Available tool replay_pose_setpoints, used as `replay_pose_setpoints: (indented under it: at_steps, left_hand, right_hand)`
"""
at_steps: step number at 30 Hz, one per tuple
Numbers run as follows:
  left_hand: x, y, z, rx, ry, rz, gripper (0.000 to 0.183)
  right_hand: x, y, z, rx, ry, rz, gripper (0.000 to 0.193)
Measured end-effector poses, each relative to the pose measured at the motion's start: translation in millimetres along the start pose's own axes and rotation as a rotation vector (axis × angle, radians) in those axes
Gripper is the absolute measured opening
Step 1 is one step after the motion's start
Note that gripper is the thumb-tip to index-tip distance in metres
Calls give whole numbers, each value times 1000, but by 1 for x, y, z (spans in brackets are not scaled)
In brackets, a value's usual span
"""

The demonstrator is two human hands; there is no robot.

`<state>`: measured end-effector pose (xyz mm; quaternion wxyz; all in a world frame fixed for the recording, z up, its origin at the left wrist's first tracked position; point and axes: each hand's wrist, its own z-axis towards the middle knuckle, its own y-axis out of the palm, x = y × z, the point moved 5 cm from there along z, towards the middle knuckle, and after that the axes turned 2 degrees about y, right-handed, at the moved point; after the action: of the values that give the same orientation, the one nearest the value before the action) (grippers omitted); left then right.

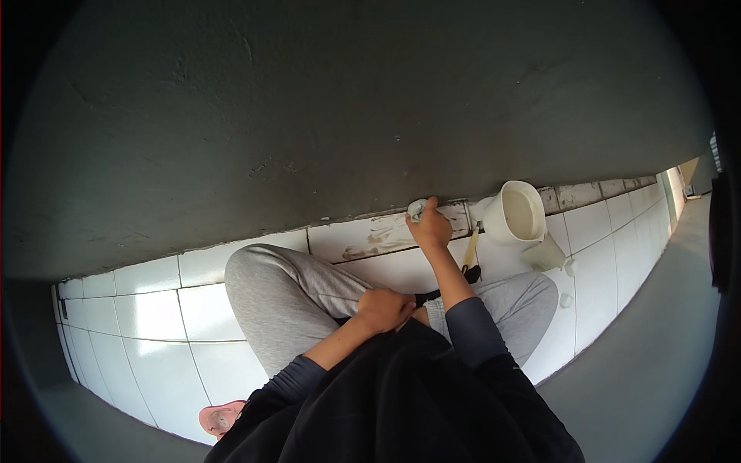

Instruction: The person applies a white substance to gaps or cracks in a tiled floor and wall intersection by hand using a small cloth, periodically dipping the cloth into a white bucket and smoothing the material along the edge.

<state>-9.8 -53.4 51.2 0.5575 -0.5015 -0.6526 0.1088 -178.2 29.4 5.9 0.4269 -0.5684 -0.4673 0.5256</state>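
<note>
Head view, right hand [432, 228]: bunched around crumpled pale cloth [417, 209] — at smeared white tile [370, 238], beside dark wall [324, 116].
Left hand [384, 310]: curled over grey trousers [278, 309] — cannot tell grip.
White tub [500, 220]: right of cloth.

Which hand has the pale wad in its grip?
The right hand, holding the wad near the far white tiles; the left hand rests near the lap.

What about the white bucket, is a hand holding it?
No, the right hand holds a pale wad and the left hand is away from the bucket.
</note>
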Motion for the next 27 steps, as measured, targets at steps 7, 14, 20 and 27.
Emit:
replay_pose_setpoints:
  at_steps: [7,14,20,27]
  left_hand:
    - [-10,9,0,-10,-31,22,35]
    - [2,0,2,19,5,19,35]
    - [-7,6,1,13,-22,9,36]
    - [-8,8,2,1,-36,38,35]
  right_hand:
    - [-9,-5,-6,-81,-3,-22,59]
    - [92,-26,35,39,212,-10,53]
    - [2,-6,-12,-142,-22,-21,60]
    - [88,-34,39,-50,237,-4,53]
